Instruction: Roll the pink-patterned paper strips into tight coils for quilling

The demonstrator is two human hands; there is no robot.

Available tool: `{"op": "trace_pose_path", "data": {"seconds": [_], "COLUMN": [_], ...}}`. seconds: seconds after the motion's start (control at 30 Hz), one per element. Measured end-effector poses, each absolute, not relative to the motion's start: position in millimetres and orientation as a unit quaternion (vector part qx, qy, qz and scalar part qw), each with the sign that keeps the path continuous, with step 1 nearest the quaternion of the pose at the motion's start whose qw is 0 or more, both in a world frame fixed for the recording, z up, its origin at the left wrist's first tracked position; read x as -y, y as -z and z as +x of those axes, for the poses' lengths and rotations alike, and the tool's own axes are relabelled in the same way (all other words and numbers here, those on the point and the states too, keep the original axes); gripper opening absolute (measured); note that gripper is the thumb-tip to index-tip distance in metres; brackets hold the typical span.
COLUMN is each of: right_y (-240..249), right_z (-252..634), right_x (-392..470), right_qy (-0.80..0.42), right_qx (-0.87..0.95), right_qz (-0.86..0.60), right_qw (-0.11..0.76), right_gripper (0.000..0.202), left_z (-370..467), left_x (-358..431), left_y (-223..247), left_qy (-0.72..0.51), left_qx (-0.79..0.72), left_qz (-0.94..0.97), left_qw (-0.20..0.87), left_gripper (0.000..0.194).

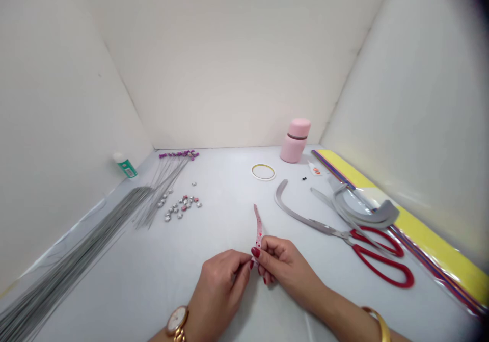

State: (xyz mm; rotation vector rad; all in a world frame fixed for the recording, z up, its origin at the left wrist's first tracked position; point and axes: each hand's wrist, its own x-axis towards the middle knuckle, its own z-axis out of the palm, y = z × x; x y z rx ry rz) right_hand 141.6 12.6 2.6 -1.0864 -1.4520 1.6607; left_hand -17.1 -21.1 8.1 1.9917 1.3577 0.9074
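Near the front middle of the table, a narrow pink paper strip with red hearts (259, 226) stands up from between my fingertips. My right hand (284, 260) pinches it low down between thumb and fingers. At the strip's lower end, my left hand (227, 278) is closed too, thumb and forefinger meeting right against the right hand's fingers. The bit of strip between the fingertips is mostly hidden. Small folded paper stars (186, 203), silver and a few reddish, lie scattered to the left beyond my left hand.
Red-handled scissors (382, 260) and curled grey strips (292, 212) lie at right, beside yellow sheets (412, 230). Farther back are a tape roll (263, 179), a pink flask (293, 148) and a small white tube (315, 168). Grey wires (84, 253), purple-tipped stems (179, 155) and a green-white tube (126, 166) occupy the left.
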Motion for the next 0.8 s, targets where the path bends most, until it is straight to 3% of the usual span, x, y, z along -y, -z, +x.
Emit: {"op": "trace_pose_path", "data": {"seconds": [0.17, 0.47, 0.67, 0.8], "right_y": [-2, -5, -2, 0], "right_z": [142, 140, 140, 139], "right_x": [-14, -12, -12, -13], "right_qy": [-0.596, -0.629, -0.64, -0.643], "right_qx": [0.577, 0.557, 0.546, 0.542], "right_qz": [-0.433, -0.427, -0.44, -0.446], "right_qw": [0.352, 0.336, 0.316, 0.306], "right_gripper": [0.034, 0.034, 0.037, 0.038], "left_z": [-16, -11, -14, -17], "left_x": [23, 20, 23, 23], "left_y": [-10, -20, -10, -7], "left_qy": [-0.317, -0.329, -0.349, -0.329], "left_qx": [-0.479, -0.501, -0.498, -0.465], "left_qz": [0.764, 0.671, 0.727, 0.787], "left_qw": [0.296, 0.437, 0.32, 0.238], "left_gripper": [0.02, 0.026, 0.017, 0.02]}}
